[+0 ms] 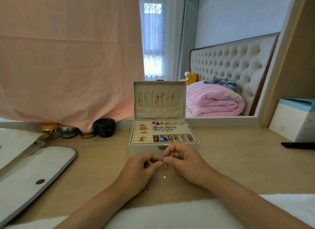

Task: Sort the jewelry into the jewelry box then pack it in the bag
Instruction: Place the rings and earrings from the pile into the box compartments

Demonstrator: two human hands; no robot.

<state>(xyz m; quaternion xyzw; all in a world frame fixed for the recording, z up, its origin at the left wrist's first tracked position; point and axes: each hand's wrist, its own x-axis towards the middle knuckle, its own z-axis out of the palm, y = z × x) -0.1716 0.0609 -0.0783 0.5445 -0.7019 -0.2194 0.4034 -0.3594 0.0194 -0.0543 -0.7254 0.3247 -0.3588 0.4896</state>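
Light wood counter (238, 160) spans the foreground. Framed mirror (230, 20), 12 to 2 o'clock, reflects a daylit lace-curtained window (152, 41), a tufted headboard (230, 63) and a folded pink quilt (213, 100). Pink cloth (68, 58) covers the 10 o'clock portion.

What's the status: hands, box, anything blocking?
Left hand and right hand both pinch a small gold piece in front of the box. Box open, lid up. Ring loose on table by left wrist; nothing blocking.
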